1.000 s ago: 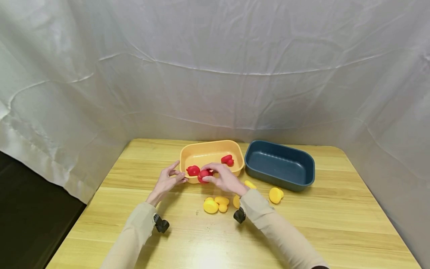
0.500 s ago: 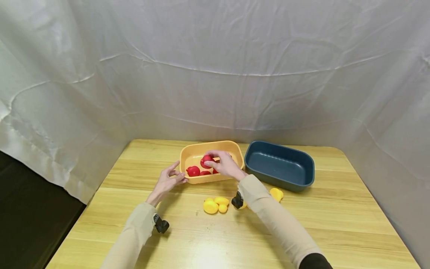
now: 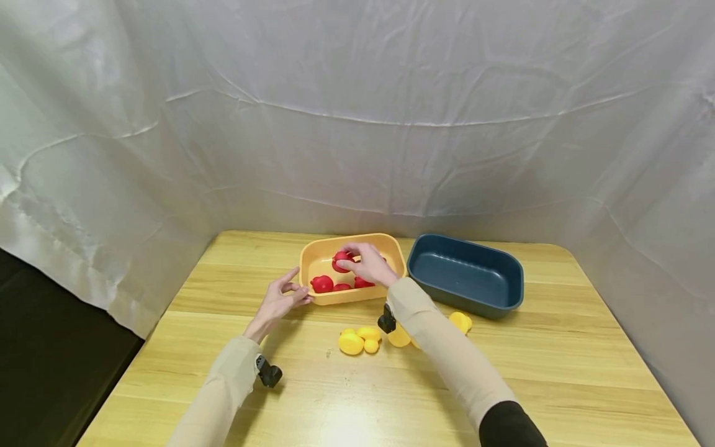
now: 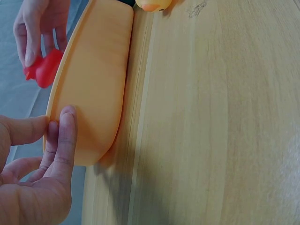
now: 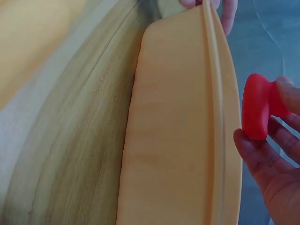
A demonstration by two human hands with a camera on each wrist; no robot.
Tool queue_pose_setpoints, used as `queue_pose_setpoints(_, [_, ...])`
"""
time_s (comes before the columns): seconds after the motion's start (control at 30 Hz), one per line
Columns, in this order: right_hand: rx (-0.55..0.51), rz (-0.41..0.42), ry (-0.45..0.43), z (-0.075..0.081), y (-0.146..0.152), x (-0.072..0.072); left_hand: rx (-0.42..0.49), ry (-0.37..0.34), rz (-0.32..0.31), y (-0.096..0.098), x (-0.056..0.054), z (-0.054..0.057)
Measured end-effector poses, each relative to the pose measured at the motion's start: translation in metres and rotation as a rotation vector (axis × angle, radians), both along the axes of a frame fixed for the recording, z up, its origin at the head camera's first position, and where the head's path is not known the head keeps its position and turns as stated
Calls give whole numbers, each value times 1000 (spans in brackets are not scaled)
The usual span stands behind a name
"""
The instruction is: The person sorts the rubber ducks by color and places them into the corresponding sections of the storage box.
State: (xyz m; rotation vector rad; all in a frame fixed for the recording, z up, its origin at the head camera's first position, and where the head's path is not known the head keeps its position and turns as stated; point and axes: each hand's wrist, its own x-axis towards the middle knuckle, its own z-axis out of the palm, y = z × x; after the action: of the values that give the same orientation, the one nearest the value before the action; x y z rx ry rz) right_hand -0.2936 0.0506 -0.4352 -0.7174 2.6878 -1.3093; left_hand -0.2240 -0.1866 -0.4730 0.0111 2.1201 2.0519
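My left hand (image 3: 279, 301) pinches the rim of the orange bin (image 3: 357, 297) at its near left corner. In the left wrist view, the thumb is on the inner side and the fingers (image 4: 65, 145) lie against the outer wall. Over the inside of this bin, my right hand (image 3: 370, 264) holds a red rubber duck (image 3: 342, 261) between thumb and fingers. The right wrist view shows that red duck (image 5: 257, 107) above the rim, tilted. Below it in the bin lie several more red ducks (image 3: 322, 284), some partly hidden by the right hand and the front wall.
A dark blue bin (image 3: 463, 273) with nothing in it stands just right of the orange one. Several yellow rubber ducks (image 3: 350, 343) lie on the wooden table (image 3: 301, 391) in front of the bins, some partly covered by the right sleeve. A pale curtain (image 3: 357, 124) hangs behind.
My right hand has moved from the orange bin's front rim back over its inside, holding a red duck, and uncovers other red ducks there. The left hand stays at the rim.
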Motion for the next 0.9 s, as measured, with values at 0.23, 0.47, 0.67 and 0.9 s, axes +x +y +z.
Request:
queue_pose_setpoints(0.23, [-7, -35, -40, -5, -5, -10, -13, 6, 3, 0, -1, -1])
queue_pose_setpoints(0.47, [-4, -43, -48, -11, -8, -16, -15, 3, 7, 1, -1, -1])
queue_pose_setpoints(0.67, [-8, -44, -76, -11, -7, -17, -16, 7, 1, 1, -2, -2])
queue_pose_setpoints(0.9, [-48, -31, -53, -10, -2, -12, -15, -4, 9, 0, -1, -2])
